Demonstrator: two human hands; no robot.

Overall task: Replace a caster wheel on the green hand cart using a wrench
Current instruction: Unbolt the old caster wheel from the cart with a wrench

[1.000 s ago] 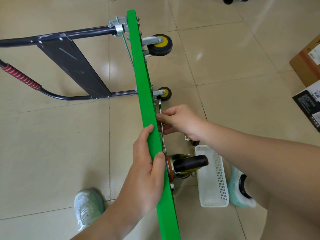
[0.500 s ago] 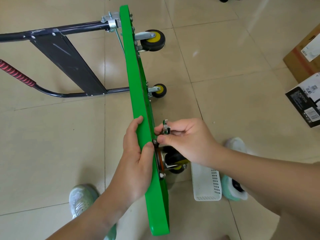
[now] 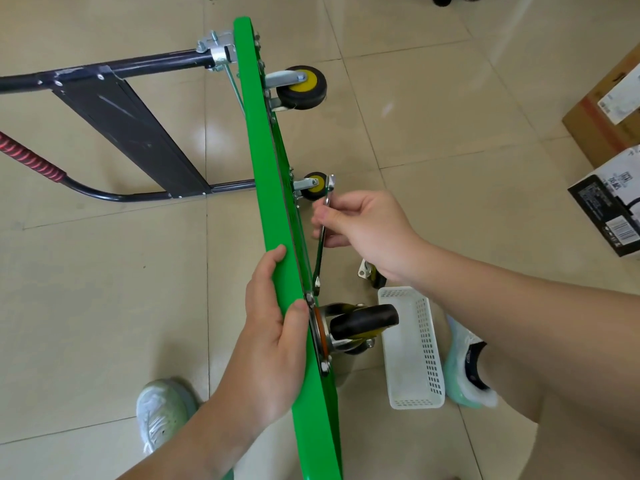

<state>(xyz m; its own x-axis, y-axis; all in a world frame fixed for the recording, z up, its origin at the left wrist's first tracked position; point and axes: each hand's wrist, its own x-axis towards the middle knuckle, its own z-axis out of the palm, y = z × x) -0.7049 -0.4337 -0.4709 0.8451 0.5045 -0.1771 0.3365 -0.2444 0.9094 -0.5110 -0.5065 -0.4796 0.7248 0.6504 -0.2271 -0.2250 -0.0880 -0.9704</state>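
Green flat hand cart deck [image 3: 270, 188], standing on edge; left hand [image 3: 270, 341] fingers gripping its rim; right hand [image 3: 367, 233] fingers pinching slim silver wrench [image 3: 320, 261], lower end beside black caster wheel [image 3: 363, 322].

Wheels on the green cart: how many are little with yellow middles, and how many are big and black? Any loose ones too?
Small yellow-hubbed wheels on the cart: 2
Big black caster on the cart: 1
Loose caster off the cart: 1
Total: 4

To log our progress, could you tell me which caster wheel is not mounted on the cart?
The small caster lying on the floor just beyond the white basket, partly behind the right hand; the other three are mounted on the green cart.
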